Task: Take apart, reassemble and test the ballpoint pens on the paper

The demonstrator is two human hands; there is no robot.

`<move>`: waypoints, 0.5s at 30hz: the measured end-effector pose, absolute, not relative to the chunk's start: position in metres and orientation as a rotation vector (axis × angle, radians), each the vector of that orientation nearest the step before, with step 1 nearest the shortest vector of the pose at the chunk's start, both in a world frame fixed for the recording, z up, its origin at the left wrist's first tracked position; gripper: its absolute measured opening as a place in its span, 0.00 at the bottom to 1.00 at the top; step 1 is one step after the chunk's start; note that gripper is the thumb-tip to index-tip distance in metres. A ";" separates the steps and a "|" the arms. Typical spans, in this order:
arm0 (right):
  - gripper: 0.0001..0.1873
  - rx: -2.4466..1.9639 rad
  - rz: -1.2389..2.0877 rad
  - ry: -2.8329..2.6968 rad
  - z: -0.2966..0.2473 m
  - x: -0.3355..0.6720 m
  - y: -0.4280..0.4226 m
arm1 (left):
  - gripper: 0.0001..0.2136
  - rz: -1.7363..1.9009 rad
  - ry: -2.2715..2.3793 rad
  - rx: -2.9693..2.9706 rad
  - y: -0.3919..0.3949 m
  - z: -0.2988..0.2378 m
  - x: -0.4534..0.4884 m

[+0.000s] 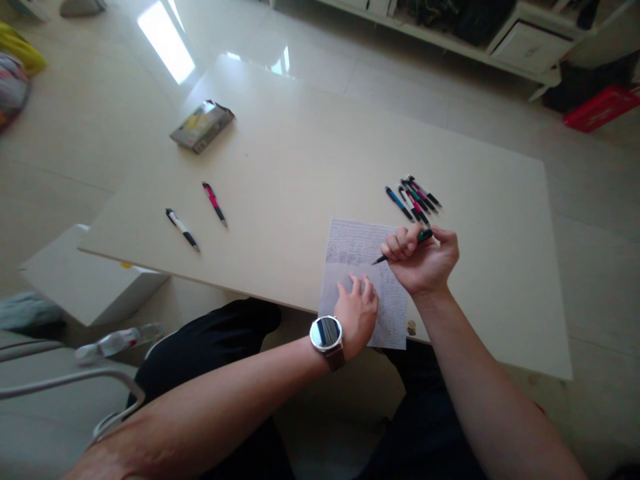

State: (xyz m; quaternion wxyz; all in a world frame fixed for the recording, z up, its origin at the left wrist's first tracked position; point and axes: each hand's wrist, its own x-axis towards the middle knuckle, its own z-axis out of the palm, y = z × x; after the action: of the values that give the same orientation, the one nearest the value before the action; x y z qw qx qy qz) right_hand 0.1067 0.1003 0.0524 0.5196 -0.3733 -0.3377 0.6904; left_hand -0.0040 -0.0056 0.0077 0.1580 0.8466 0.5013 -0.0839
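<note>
My right hand (pixel 425 260) grips a dark pen (pixel 382 259) with a green part, its tip pointing down and left over a sheet of paper (pixel 350 233). Dense rows of marks cover the sheet's upper part and right side; a paler blank area lies at its left middle. My left hand (pixel 357 307) rests on that paler area, fingers spread and slightly bent, a round watch (pixel 327 333) on its wrist. The paper overhangs the table's near edge. Whether the pen tip touches the paper, I cannot tell.
Beyond my right hand lies a cluster of several colored pens (pixel 415 200). On the left of the white table (pixel 280 200) are a pink pen (pixel 215 205), a white pen (pixel 183 230) and a small box (pixel 203 127). A plastic bottle (pixel 120 341) lies left of my leg.
</note>
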 end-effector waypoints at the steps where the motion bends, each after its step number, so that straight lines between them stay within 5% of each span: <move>1: 0.28 -0.896 1.657 -0.810 0.053 0.107 0.099 | 0.22 -0.236 1.436 2.421 -0.006 0.007 -0.004; 9: 0.28 -0.905 1.606 -0.840 0.049 0.107 0.096 | 0.22 -0.228 1.450 2.420 -0.007 0.004 -0.003; 15: 0.17 -1.190 1.320 -0.985 0.022 0.103 0.103 | 0.23 -0.244 1.436 2.416 -0.007 0.006 -0.003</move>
State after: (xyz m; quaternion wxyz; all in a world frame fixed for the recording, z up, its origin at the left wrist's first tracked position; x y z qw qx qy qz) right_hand 0.1034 0.1025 0.0222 0.5270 -0.4976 -0.4120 0.5522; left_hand -0.0026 -0.0072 0.0064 0.1595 0.8455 0.5024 -0.0854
